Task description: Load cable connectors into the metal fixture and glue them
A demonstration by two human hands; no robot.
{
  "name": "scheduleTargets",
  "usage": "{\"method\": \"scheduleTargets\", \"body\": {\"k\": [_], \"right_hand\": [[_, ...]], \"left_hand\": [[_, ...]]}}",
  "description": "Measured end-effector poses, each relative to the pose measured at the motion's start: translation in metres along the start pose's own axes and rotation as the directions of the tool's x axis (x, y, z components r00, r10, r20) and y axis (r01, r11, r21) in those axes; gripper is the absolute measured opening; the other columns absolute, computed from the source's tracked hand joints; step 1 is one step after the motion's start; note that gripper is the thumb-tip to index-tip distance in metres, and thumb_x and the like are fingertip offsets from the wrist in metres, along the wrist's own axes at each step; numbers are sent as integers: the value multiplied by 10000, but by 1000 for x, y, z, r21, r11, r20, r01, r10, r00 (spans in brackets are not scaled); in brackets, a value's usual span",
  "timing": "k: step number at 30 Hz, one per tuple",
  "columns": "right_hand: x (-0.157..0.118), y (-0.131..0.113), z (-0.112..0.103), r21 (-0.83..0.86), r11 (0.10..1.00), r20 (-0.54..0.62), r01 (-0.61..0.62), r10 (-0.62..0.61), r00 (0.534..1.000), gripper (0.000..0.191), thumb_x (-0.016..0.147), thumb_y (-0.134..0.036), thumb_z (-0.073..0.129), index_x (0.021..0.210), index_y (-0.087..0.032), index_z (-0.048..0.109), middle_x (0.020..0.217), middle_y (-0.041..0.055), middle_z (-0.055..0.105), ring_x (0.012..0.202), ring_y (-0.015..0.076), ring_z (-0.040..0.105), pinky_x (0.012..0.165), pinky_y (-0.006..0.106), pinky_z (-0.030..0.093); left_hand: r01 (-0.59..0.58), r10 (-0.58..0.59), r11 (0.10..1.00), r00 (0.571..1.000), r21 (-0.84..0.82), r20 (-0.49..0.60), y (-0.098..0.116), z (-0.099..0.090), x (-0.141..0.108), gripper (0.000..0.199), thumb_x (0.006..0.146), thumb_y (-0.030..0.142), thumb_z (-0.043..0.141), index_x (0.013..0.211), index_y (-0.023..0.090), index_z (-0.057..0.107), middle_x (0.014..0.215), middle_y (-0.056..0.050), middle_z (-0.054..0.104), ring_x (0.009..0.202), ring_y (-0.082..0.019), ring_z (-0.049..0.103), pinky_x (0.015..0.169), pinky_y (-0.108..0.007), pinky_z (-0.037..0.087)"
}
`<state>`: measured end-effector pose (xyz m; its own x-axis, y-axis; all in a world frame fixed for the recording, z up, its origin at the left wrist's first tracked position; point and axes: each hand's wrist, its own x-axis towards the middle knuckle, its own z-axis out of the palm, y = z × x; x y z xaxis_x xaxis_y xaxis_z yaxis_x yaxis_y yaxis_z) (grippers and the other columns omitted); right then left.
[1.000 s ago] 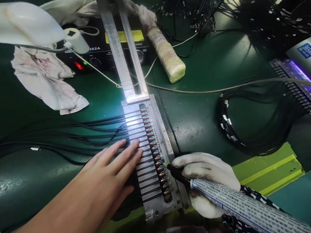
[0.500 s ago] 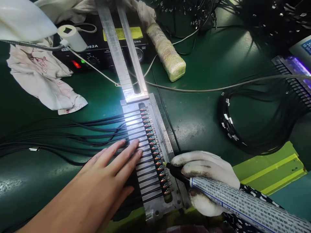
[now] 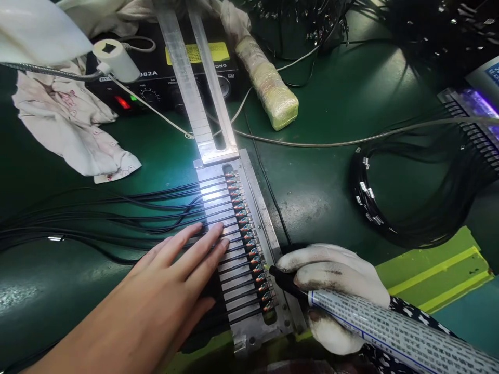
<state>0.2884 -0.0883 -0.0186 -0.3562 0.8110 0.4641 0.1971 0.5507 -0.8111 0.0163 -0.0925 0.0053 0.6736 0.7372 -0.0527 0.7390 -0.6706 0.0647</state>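
Note:
My bare left hand (image 3: 179, 280) lies with fingers stretched over the black cables (image 3: 163, 210) on a metal fixture (image 3: 218, 208). The cables run side by side into slots, their exposed coloured wire ends (image 3: 253, 249) lined up along a dark groove with small connectors. My right hand (image 3: 335, 280), in a stained white glove, is wrapped around a white printed tube (image 3: 390, 322) with a black nozzle. The nozzle's tip is close to the wire ends in the lower half of the row; whether it touches them I cannot tell.
Behind the fixture stands a black control box (image 3: 156, 93) with a red light. A film-wrapped block (image 3: 273, 93) and a white cloth (image 3: 74, 124) lie nearby. On the right are a coil of black cables (image 3: 362, 192) and a second cable-filled fixture (image 3: 475, 130) under purple light.
My right hand and the tube have shifted slightly right and down, the nozzle tip moving along the row of wire ends toward me. My left hand stays in place.

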Motion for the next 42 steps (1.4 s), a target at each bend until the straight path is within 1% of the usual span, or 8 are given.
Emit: {"method": "scheduleTargets", "body": {"k": [8,15,20,22,26,30,36,42], "right_hand": [[4,-1,1,3,1000,-13,1,-1,1000,128,833,-249,575,877,-150,644,827,62,727,811,184,735,696,269,612],[9,-3,-1,-23,1000,4,-10,11,1000,139,856,-273,563,884,-164,644,830,77,739,770,200,742,654,290,622],[11,-3,-3,-33,999,43,-15,16,999,168,878,-296,566,898,-148,642,839,94,743,808,191,743,713,265,620],[11,-3,-3,-39,999,50,-18,20,999,169,882,-300,573,899,-147,642,860,99,744,827,191,742,732,262,620],[11,-2,-2,-35,999,9,-35,35,999,156,865,-307,598,896,-161,646,878,85,745,818,193,743,728,267,624],[11,-2,-2,-36,999,18,-29,29,999,139,858,-291,607,907,-167,647,855,74,746,808,192,744,717,263,627],[9,-1,-1,-37,999,10,-14,15,1000,171,878,-311,582,910,-155,646,889,88,745,828,191,741,720,267,621],[13,-1,-3,-46,999,26,-13,14,1000,125,829,-261,614,879,-150,639,861,90,748,814,182,746,714,241,614]], "left_hand": [[17,-16,1000,1000,-17,18,-1,0,0,520,881,296,514,1391,197,510,1475,-69,501,1292,-374,509,947,-550,530],[-18,18,999,1000,27,13,0,-1,4,500,872,278,503,1353,147,553,1441,-86,535,1246,-386,548,903,-553,564],[0,0,999,1000,36,2,1,4,2,502,864,282,503,1346,158,566,1445,-91,532,1252,-393,541,882,-546,573],[9,-9,999,1000,33,18,1,4,0,508,873,289,502,1362,156,549,1468,-93,506,1281,-395,513,910,-549,559],[23,-21,1000,996,-16,87,-1,0,-1,561,885,295,512,1433,185,465,1523,-72,438,1339,-388,454,986,-548,511],[16,-13,999,997,-37,79,-2,-3,0,554,883,301,519,1427,202,473,1517,-65,447,1331,-389,464,987,-544,508],[47,-40,998,991,-50,132,-3,-1,-3,602,890,318,522,1474,248,398,1563,-29,374,1377,-375,409,1038,-540,474],[42,-38,999,992,-31,117,-2,0,-3,583,889,301,517,1459,224,421,1559,-44,380,1367,-379,421,1022,-553,489]]}}
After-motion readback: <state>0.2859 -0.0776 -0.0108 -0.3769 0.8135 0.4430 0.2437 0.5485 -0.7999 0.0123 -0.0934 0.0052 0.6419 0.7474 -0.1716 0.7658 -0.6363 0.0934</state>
